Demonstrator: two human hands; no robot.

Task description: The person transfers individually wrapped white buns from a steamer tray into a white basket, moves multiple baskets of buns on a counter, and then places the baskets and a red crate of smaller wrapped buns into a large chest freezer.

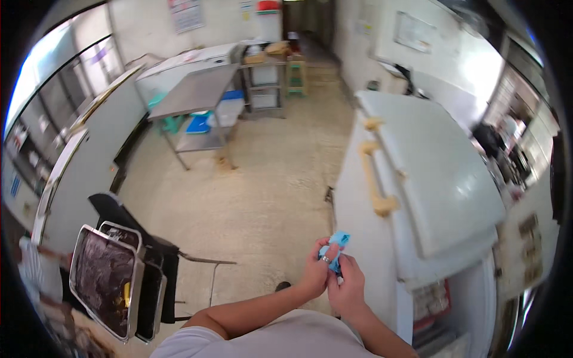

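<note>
Both hands meet in front of my body at the lower middle. Between them is a small light blue crumpled thing, like a cloth or a soft packet; its exact kind does not show. My left hand, with a ring on one finger, is closed round its left side. My right hand pinches its lower end, with the fingertips partly hidden. Just right of the hands stands a white freezer with a tan handle.
At lower left, metal trays of dark brown stuff rest on a black chair. A person's arm shows beyond. Farther off stand a steel table, a shelf rack and a green stool. A low partition runs along the left.
</note>
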